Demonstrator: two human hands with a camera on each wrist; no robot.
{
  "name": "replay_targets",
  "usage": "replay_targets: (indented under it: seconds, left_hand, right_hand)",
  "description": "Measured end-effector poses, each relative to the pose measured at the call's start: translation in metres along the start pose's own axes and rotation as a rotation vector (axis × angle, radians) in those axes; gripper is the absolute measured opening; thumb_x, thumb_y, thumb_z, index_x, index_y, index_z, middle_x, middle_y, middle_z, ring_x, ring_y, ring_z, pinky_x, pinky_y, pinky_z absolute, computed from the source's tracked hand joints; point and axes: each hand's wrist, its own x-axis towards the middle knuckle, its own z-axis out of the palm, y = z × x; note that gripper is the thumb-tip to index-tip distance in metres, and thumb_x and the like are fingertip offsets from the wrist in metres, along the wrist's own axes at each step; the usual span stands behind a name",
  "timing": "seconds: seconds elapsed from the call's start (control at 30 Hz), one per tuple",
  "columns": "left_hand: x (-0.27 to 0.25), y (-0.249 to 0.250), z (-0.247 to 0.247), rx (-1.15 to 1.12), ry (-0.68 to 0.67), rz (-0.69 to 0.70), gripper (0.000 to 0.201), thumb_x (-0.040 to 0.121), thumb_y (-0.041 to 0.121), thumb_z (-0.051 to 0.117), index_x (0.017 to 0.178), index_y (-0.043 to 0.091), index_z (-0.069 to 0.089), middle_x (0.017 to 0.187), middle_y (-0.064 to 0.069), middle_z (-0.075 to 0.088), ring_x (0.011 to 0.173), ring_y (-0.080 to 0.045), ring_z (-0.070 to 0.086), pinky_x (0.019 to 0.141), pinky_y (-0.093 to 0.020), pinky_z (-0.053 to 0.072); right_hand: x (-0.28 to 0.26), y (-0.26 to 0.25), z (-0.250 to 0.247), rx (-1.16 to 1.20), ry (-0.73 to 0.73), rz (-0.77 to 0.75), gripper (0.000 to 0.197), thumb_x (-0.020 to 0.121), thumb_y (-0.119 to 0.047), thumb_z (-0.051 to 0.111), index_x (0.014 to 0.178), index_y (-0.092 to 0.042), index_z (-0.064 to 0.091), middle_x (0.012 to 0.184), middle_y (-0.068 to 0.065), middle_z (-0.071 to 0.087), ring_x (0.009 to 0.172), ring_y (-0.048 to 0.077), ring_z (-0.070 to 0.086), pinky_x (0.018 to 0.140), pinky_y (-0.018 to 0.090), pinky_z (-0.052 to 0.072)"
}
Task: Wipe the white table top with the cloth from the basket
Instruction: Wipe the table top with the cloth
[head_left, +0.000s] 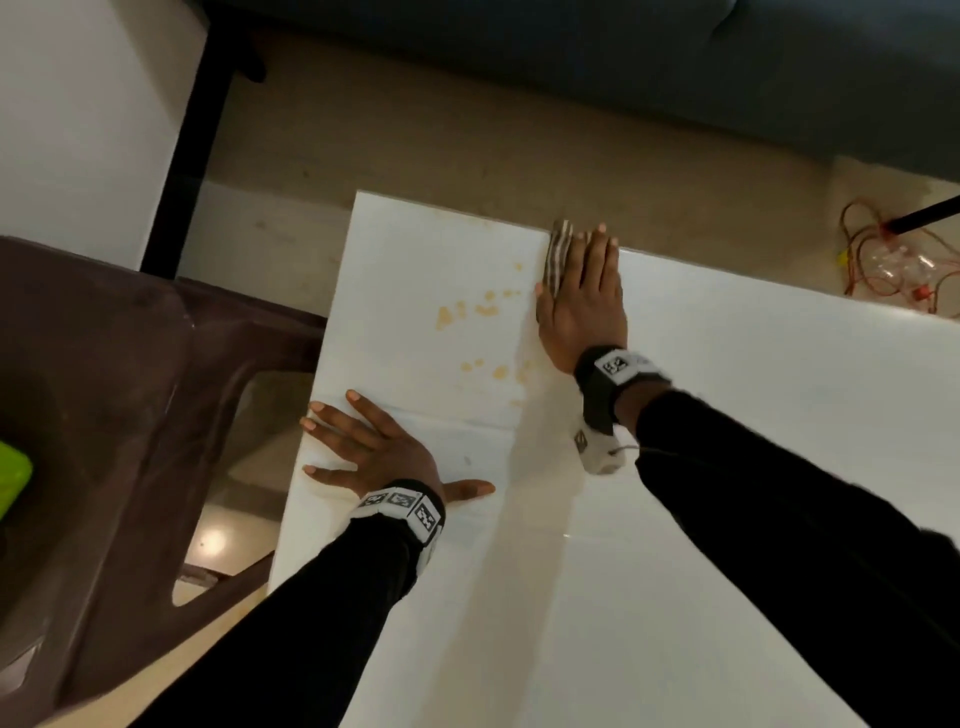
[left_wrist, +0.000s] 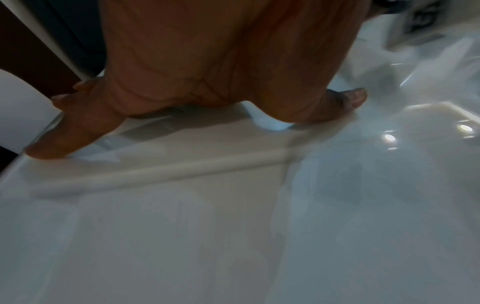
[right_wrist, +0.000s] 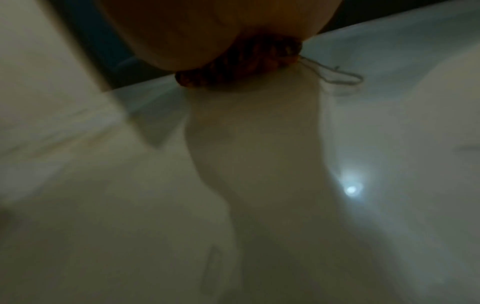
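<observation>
The white table top (head_left: 727, 415) fills the middle and right of the head view. My right hand (head_left: 582, 291) lies flat with straight fingers near the far edge and presses a striped brown cloth (head_left: 558, 254) onto the surface; most of the cloth is hidden under the palm. In the right wrist view the cloth (right_wrist: 249, 70) bulges under the palm, a loose thread trailing right. Yellowish stains (head_left: 483, 312) dot the table just left of that hand. My left hand (head_left: 374, 447) rests flat, fingers spread, by the table's left edge, and holds nothing.
A dark brown plastic chair (head_left: 104, 395) stands to the left of the table, with something bright green (head_left: 13, 475) on it. A dark sofa (head_left: 623, 67) runs along the far side. Orange cords and a clear bottle (head_left: 898, 265) lie on the floor at right.
</observation>
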Motion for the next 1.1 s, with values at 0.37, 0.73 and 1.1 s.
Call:
replay_targets:
  seconds: [0.37, 0.73, 1.1]
  left_hand:
    - [-0.002, -0.001, -0.001, 0.009, 0.004, -0.006, 0.202, 0.007, 0.095, 0.067, 0.148, -0.008, -0.033, 0.155, -0.042, -0.026, 0.15, -0.056, -0.015, 0.114, -0.075, 0.019]
    - [0.001, -0.003, 0.001, -0.028, -0.018, 0.038, 0.201, 0.009, 0.094, 0.069, 0.147, -0.006, -0.037, 0.153, -0.04, -0.034, 0.148, -0.054, -0.024, 0.114, -0.077, 0.014]
    - [0.012, -0.051, -0.011, -0.004, 0.024, 0.149, 0.203, 0.007, 0.098, 0.064, 0.146, -0.012, -0.035, 0.154, -0.036, -0.037, 0.151, -0.047, -0.024, 0.118, -0.071, 0.013]
  right_hand:
    - [-0.192, -0.037, 0.04, -0.002, -0.124, -0.172, 0.077, 0.108, -0.042, 0.029, 0.165, 0.001, 0.002, 0.173, 0.025, -0.01, 0.162, 0.041, -0.01, 0.133, 0.052, 0.011]
    - [0.02, -0.054, 0.006, 0.0, 0.016, 0.037, 0.077, 0.108, -0.046, 0.024, 0.166, 0.0, 0.003, 0.174, 0.026, -0.003, 0.161, 0.045, -0.003, 0.133, 0.053, 0.005]
    - [-0.143, -0.07, 0.042, -0.031, -0.058, -0.137, 0.078, 0.108, -0.047, 0.03, 0.166, 0.0, 0.007, 0.173, 0.029, -0.002, 0.161, 0.047, -0.001, 0.132, 0.056, 0.012]
